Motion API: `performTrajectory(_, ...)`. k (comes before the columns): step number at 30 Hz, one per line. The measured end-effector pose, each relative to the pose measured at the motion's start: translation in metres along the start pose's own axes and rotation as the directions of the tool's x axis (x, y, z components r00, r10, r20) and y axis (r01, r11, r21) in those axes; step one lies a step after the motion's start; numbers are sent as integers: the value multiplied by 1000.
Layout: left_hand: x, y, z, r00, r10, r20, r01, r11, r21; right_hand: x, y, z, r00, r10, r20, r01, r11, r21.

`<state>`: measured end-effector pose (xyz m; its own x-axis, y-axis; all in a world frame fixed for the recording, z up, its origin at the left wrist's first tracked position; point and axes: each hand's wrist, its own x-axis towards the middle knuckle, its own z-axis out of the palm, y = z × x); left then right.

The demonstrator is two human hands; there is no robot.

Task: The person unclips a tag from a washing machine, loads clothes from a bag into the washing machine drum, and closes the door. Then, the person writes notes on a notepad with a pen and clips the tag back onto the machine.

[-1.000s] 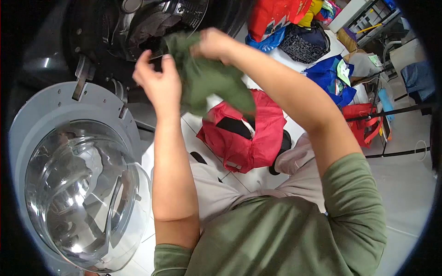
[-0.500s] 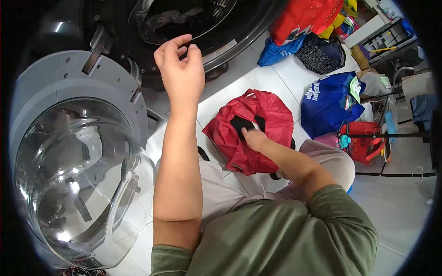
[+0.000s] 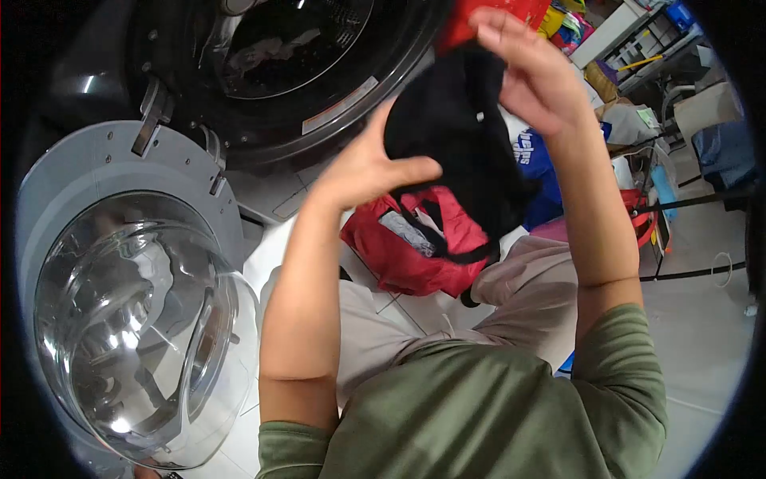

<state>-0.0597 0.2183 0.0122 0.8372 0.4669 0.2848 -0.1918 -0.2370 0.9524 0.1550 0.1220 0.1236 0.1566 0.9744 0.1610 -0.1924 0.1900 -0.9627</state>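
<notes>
A piece of black clothing is held up in the air in front of the washing machine, its lower part hanging over the red bag. My left hand grips its left side, the thumb in front and the other fingers hidden behind the fabric. At its upper right edge is my right hand, raised and blurred by motion; whether its fingers grip the cloth is unclear. Below, the red fabric bag stands open on the floor, with grey and dark cloth showing inside.
The front-loading washer's drum opening has some clothes inside. Its round glass door is swung wide open at the left. A blue bag, a red bag and a rack stand to the right.
My right hand has come up out of the red bag, and the black clothing is now out of it. My left hand has moved down from the drum opening and grips the clothing.
</notes>
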Motion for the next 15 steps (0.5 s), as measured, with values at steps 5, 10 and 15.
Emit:
performTrajectory(5,14,17,28,922,-249,-296,16,788,-615,18,9,22,960,-236,153,276,681,-678)
performTrajectory(10,13,0,-23,786,22,-618,-60,997,-41,53,92,35,931,296,215,-94,761,-642)
performTrajectory(15,4,9,-60,375,510,-774,39,825,563,158,54,55,991,43,-130,-46,999,-16)
